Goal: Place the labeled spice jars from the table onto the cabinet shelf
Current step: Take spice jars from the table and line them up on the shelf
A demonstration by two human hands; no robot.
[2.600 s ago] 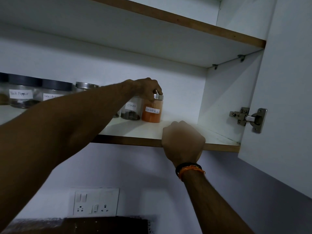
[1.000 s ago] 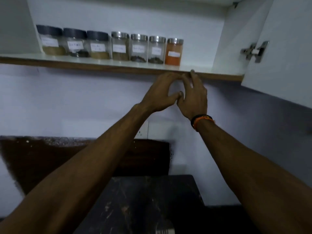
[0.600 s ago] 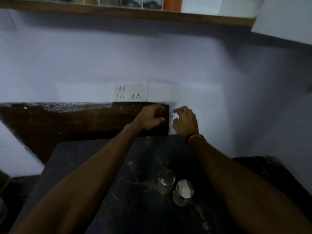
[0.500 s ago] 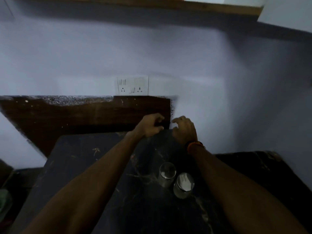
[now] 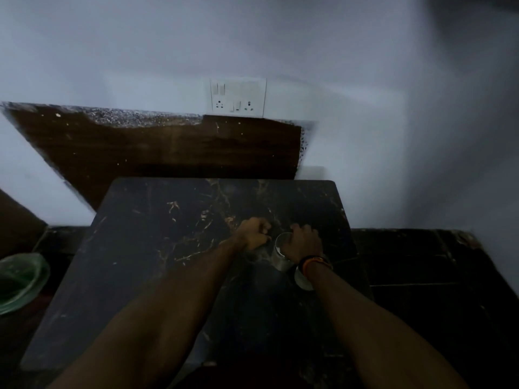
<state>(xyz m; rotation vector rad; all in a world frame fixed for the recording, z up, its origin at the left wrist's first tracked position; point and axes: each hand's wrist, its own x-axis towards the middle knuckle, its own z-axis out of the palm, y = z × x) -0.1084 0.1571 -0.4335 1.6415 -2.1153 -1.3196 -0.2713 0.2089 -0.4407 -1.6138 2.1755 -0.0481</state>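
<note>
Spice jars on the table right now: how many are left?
2. One jar stands under the right hand. A second jar sits nearer the camera, mostly hidden beneath the right wrist. The arms could hide more.

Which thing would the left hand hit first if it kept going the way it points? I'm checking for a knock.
Probably the nearer spice jar, just right of the left hand; depth is unclear.

Dim, soft, dark vignetted corners
</note>
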